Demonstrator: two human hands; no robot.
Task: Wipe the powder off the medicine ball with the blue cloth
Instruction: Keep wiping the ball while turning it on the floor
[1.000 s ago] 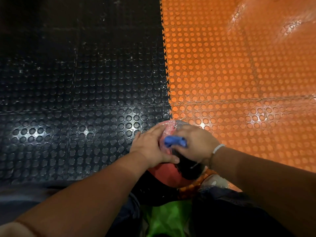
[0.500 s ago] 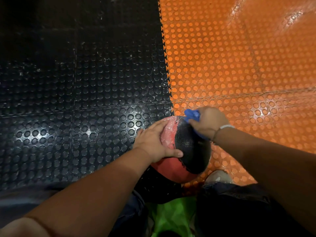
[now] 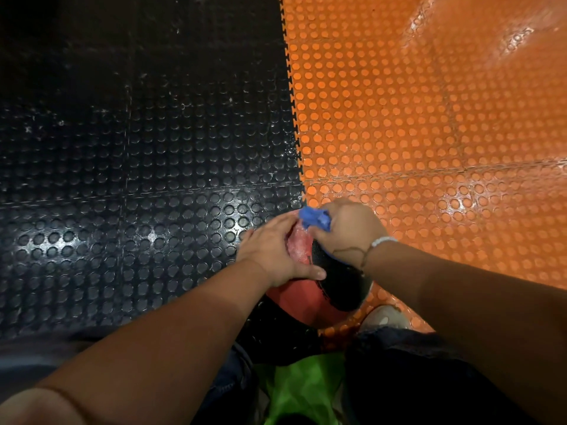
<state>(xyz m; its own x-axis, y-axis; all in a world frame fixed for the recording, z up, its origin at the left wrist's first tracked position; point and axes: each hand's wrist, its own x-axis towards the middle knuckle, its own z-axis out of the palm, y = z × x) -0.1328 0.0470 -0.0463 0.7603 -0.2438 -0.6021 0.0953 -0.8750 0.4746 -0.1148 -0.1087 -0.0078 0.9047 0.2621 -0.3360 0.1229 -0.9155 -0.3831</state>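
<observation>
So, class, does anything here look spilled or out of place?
Yes: whitish powder films the red panel of the medicine ball, between the left hand and the right hand gripping the blue cloth; its black panel looks clean.

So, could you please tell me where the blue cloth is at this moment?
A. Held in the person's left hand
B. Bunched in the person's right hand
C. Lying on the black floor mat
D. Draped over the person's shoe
B: the blue cloth is bunched in the right hand at the top of the medicine ball, while the left hand rests flat on the ball's side.
</observation>
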